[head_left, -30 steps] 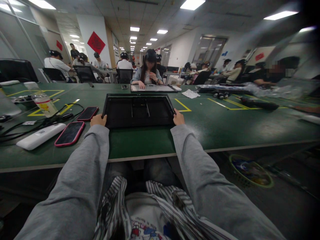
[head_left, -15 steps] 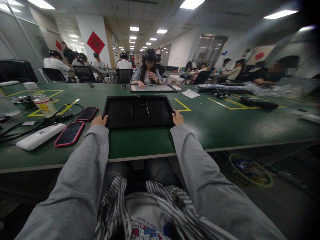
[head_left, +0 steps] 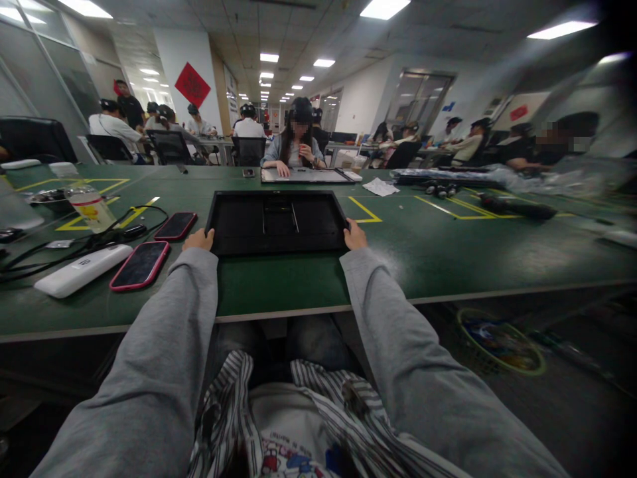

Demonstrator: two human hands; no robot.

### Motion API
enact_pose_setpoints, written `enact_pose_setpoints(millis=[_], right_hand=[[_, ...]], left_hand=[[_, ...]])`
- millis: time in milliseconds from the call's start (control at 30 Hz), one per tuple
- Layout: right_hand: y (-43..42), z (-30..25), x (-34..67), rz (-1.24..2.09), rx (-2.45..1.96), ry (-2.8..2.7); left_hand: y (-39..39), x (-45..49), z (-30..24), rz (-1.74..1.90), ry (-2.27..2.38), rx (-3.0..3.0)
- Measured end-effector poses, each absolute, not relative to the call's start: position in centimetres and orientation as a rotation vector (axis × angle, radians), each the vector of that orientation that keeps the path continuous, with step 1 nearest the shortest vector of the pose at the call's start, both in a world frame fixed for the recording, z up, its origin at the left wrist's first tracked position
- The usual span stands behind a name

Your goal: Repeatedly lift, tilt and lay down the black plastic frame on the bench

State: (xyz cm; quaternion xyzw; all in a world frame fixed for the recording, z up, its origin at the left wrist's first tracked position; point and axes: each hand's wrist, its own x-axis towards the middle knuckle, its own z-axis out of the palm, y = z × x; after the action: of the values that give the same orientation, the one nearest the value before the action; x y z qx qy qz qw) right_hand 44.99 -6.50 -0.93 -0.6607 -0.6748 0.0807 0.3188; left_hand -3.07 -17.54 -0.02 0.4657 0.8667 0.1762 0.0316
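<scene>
A shallow black rectangular panel (head_left: pixel 236 222), like a tray with a raised rim, lies on the green table in front of me. In its middle is a recessed section with two thin light strips. My left hand (head_left: pixel 198 239) grips the panel's left edge near the front corner. At the opposite edge, my right hand (head_left: pixel 355 236) is closed on the right side. Fingertips of both hands are partly hidden. Left of the panel lie a dark phone (head_left: pixel 175 226) and a pink-cased phone (head_left: pixel 140 266).
A white power bank (head_left: pixel 83 271), black cables and a drink bottle (head_left: pixel 89 204) stand or lie on the left. Across the green table (head_left: pixel 279 292), a person sits behind a flat framed board (head_left: pixel 303 175). A white tissue (head_left: pixel 381 186) and plastic-wrapped items lie at the far right.
The view has shifted very slightly. Both hands keep the same hold on the black panel, which stays in place.
</scene>
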Motion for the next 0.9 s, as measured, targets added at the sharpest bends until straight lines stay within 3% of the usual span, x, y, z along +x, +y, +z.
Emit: enact_pose_setpoints(millis=[900], right_hand=[[-6.34,-1.05,44.90,0.151,-1.720,-1.706]], left_hand=[[-18.28,-2.17,0.43,0.724,2.681,1.421]])
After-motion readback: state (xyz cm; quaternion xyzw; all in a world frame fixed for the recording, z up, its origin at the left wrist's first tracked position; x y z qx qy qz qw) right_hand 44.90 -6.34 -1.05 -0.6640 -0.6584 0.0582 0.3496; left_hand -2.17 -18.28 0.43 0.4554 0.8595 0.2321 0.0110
